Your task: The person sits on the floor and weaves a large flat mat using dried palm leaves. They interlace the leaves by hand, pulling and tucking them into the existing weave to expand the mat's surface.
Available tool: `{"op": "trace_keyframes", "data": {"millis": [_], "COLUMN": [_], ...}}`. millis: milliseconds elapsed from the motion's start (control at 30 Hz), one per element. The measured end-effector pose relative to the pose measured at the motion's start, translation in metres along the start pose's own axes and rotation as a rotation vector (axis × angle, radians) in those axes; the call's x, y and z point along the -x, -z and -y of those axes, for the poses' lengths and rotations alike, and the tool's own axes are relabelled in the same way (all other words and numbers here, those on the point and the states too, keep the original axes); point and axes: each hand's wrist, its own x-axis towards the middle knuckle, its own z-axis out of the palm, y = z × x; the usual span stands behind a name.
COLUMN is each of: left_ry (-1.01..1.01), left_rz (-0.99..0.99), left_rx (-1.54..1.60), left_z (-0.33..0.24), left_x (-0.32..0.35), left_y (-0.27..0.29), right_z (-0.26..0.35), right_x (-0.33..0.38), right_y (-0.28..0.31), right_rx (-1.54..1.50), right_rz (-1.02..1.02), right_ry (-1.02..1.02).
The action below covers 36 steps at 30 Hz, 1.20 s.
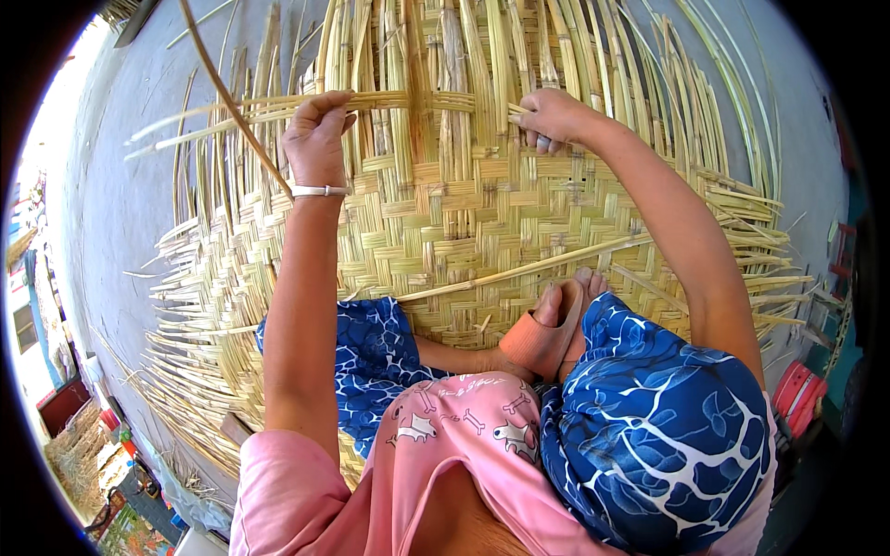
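A large mat (436,236) of split cane or bamboo strips lies beneath me, woven in its near part. Beyond the weave, its upright strips (454,56) stretch loose toward the far side. Flat pale weaving strips (389,100) run sideways across these, passing over some and under others. My left hand (320,134) pinches them between thumb and fingers, their free ends sticking out to the left. To the right, my right hand (553,120) is closed, with its fingertips on a strip by the far edge of the weave. Its fingers partly hide the grip.
A thin brown stick (227,93) slants past my left wrist. One long loose strip (519,274) lies diagonally on the mat near my foot in an orange sandal (540,341). Strip ends fan out over the grey floor (107,232). A red object (797,394) stands at the right.
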Motion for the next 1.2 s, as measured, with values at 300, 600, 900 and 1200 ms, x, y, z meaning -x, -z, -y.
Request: {"op": "trace_keyframes", "data": {"millis": [300,600,900,1200], "left_ry": [-0.697,-0.237,-0.324,-0.709], "left_rz": [-0.003,-0.168,0.597,0.197], "left_rx": [-0.695,-0.457,-0.781,-1.026], "left_z": [-0.045,-0.032,-0.111,-0.072], "left_x": [0.038,-0.015,-0.002,0.033], "left_y": [-0.015,0.061,0.018,0.041], "right_z": [-0.028,-0.028,-0.023,-0.026], "right_x": [-0.001,-0.006,-0.012,-0.016], "right_y": [-0.005,-0.006,-0.001,-0.007], "right_rx": [-0.086,-0.03,0.135,0.118], "right_rz": [-0.048,-0.022,0.02,0.015], "right_ry": [0.026,0.035,-0.037,-0.017]}}
